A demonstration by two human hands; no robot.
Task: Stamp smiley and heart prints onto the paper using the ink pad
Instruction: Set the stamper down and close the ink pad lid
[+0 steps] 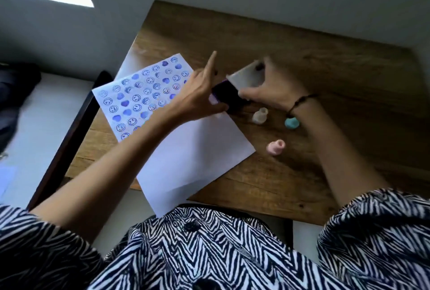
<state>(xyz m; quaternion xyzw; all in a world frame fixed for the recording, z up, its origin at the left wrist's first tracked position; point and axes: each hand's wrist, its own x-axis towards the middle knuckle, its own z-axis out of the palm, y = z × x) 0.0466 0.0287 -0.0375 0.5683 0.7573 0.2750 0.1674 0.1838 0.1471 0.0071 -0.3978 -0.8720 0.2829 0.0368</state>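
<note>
A sheet of paper (142,94) covered with blue smiley and heart prints lies at the table's left. A blank white sheet (195,157) lies nearer me. The dark purple ink pad (226,94) sits between my hands, its pale lid (246,76) tilted up. My left hand (200,94) grips the pad's left side, index finger pointing up. My right hand (272,87) holds the raised lid. Three small stamps rest on the wood: a clear one (260,115), a teal one (292,123), a pink one (275,147).
The wooden table (325,75) meets a white wall at the back and right. Its dark left edge (67,140) drops to a pale floor. A dark bag (16,85) lies at far left. A bracelet circles my right wrist.
</note>
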